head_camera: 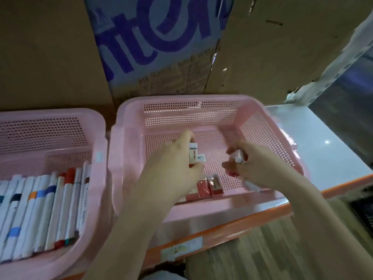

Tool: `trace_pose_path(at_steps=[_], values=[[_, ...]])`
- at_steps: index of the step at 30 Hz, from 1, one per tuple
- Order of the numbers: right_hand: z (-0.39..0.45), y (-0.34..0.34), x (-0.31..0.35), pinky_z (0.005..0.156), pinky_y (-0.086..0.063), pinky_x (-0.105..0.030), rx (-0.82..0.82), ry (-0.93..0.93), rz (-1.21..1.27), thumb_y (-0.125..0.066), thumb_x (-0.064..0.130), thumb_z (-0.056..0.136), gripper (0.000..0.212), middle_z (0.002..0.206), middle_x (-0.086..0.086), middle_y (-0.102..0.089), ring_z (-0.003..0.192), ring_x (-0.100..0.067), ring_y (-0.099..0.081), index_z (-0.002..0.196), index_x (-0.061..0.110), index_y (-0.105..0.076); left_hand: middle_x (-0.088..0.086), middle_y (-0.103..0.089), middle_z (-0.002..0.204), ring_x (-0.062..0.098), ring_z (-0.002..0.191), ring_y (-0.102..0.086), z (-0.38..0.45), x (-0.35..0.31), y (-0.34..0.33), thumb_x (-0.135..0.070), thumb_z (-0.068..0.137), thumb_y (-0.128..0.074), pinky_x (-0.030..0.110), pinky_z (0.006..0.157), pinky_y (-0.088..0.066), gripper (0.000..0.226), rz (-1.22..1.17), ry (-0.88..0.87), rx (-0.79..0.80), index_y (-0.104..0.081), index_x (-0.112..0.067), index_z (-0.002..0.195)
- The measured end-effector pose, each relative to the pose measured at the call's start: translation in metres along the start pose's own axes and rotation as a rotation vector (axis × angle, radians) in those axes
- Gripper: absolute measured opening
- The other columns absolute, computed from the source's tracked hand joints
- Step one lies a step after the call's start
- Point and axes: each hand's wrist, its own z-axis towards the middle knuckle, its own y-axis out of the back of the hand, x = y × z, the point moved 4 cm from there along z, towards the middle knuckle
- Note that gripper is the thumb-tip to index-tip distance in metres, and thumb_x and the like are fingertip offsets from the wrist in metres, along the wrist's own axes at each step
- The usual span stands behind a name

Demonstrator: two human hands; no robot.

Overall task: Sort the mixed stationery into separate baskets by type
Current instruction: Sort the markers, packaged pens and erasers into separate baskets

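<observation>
Cardboard sheets stood behind, one w/ big purple lettering. White tabletop w/ orange edge. Perforated metal rail at right; wood-look floor below.

Stockroom: cardboard cartons (printed), perforated metal shelving.

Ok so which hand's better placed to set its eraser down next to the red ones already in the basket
Probably the left hand. Its white eraser hangs nearly above the red erasers at the near wall of the right basket. The right hand also holds something small, but further right and blurred.
</observation>
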Motion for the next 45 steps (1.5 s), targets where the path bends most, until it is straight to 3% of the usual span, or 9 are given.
trace_pose_path(at_steps=[3, 8, 11, 19, 26, 31, 37, 40, 45], values=[[0.015, -0.002, -0.007, 0.053, -0.045, -0.018, 0.232, 0.109, -0.196, -0.069, 0.029, 0.084, 0.027, 0.081, 0.009, -0.064, 0.061, -0.004, -0.06, 0.105, 0.021, -0.055, -0.003, -0.056, 0.099, 0.014, 0.084, -0.057, 0.013, -0.01, -0.013, -0.032, 0.091, -0.057, 0.029, 0.07, -0.05, 0.03, 0.07, 0.023, 0.033, -0.036, -0.03, 0.112], [0.024, -0.015, -0.014, 0.036, -0.041, -0.022, 0.457, 0.073, -0.019, -0.07, 0.023, 0.085, 0.021, 0.065, 0.0, -0.065, 0.049, -0.014, -0.061, 0.097, 0.018, -0.052, -0.003, -0.052, 0.094, 0.017, 0.082, -0.054, 0.026, -0.014, -0.025, -0.031, 0.091, -0.056, 0.034, 0.072, -0.049, 0.028, 0.151, 0.057, 0.122, -0.035, -0.028, 0.11], [0.032, -0.018, -0.013, 0.048, -0.049, -0.024, 0.47, 0.135, -0.091, -0.069, 0.033, 0.084, 0.022, 0.075, 0.005, -0.066, 0.061, -0.012, -0.064, 0.095, 0.021, -0.053, -0.003, -0.05, 0.094, 0.017, 0.084, -0.053, 0.03, -0.01, -0.031, -0.031, 0.09, -0.057, 0.032, 0.072, -0.047, 0.029, 0.128, 0.112, 0.154, -0.036, -0.027, 0.109], [0.031, -0.007, -0.023, 0.091, -0.046, -0.035, 0.504, 0.181, -0.389, -0.06, 0.039, 0.089, 0.053, 0.112, 0.002, -0.038, 0.1, -0.022, -0.053, 0.138, 0.037, -0.039, 0.001, -0.046, 0.118, 0.018, 0.101, -0.049, 0.03, -0.009, -0.042, -0.036, 0.089, -0.058, 0.03, 0.085, -0.043, 0.042, 0.158, 0.226, 0.176, -0.038, -0.018, 0.122], [0.031, -0.007, -0.025, 0.071, -0.046, -0.033, 0.538, 0.267, -0.459, -0.067, 0.045, 0.081, 0.039, 0.091, 0.002, -0.065, 0.077, -0.016, -0.055, 0.107, 0.018, -0.057, -0.001, -0.042, 0.114, 0.015, 0.095, -0.051, 0.023, -0.022, -0.051, -0.04, 0.086, -0.063, 0.026, 0.076, -0.044, 0.049, 0.106, 0.285, 0.179, -0.042, -0.019, 0.125], [0.034, 0.014, -0.027, 0.059, -0.041, -0.023, 0.452, 0.368, -0.531, -0.052, 0.011, 0.084, 0.008, 0.086, 0.001, -0.057, 0.077, -0.019, -0.049, 0.09, 0.016, -0.055, 0.001, -0.046, 0.112, 0.018, 0.095, -0.052, 0.033, -0.033, -0.062, -0.038, 0.084, -0.065, 0.03, 0.078, -0.047, 0.042, 0.161, 0.289, 0.214, -0.048, -0.016, 0.115], [0.044, 0.027, -0.031, 0.046, -0.028, -0.016, 0.292, 0.361, -0.479, -0.05, 0.009, 0.087, 0.012, 0.077, 0.0, -0.05, 0.068, -0.015, -0.043, 0.076, 0.013, -0.047, 0.0, -0.054, 0.115, 0.02, 0.1, -0.054, 0.056, -0.051, -0.085, -0.017, 0.085, -0.061, 0.029, 0.079, -0.044, 0.036, 0.262, 0.213, 0.261, -0.053, -0.014, 0.121], [0.049, 0.031, -0.032, 0.055, -0.032, -0.021, 0.101, 0.379, -0.332, -0.051, 0.004, 0.086, 0.03, 0.07, 0.007, -0.037, 0.068, -0.015, -0.037, 0.066, 0.019, -0.034, -0.001, -0.059, 0.091, 0.02, 0.085, -0.058, 0.061, -0.05, -0.098, -0.029, 0.085, -0.066, 0.033, 0.069, -0.047, 0.021, 0.384, 0.235, 0.307, -0.063, -0.016, 0.101], [0.047, 0.02, -0.037, 0.047, -0.025, -0.018, 0.314, 0.429, -0.447, -0.044, -0.003, 0.079, 0.027, 0.068, 0.006, -0.039, 0.065, -0.014, -0.04, 0.064, 0.018, -0.035, 0.0, -0.056, 0.086, 0.021, 0.087, -0.052, 0.06, -0.056, -0.099, -0.023, 0.086, -0.058, 0.034, 0.07, -0.043, 0.008, 0.399, 0.2, 0.329, -0.061, -0.018, 0.091]])
